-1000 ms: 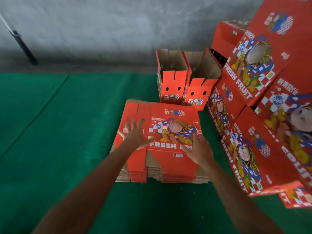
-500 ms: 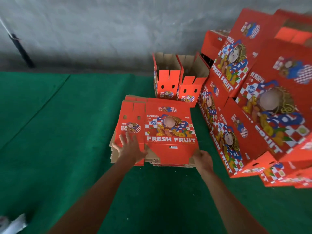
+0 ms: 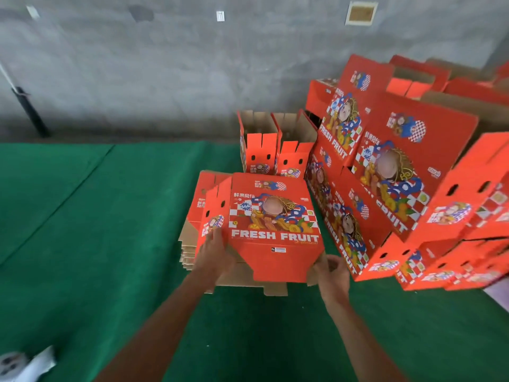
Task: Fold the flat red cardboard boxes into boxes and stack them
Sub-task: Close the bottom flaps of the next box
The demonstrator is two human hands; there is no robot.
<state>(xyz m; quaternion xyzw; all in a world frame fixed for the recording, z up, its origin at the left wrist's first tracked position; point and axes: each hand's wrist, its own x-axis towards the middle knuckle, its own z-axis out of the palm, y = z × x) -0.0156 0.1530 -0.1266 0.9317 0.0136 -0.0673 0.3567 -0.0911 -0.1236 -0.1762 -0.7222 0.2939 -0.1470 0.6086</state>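
Both hands grip the top flat red cardboard box (image 3: 272, 224), left hand (image 3: 213, 255) and right hand (image 3: 332, 274), above the flat stack (image 3: 190, 246) on green carpet (image 3: 96, 244).

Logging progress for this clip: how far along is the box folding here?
Done: a big pile of folded boxes leans by the wall on the right, with two open ones behind the flat stack. In hand: both hands, left hand and right hand, grip the top flat box at its near corners, lifting it. Left: the stack of flat boxes underneath, several layers thick.
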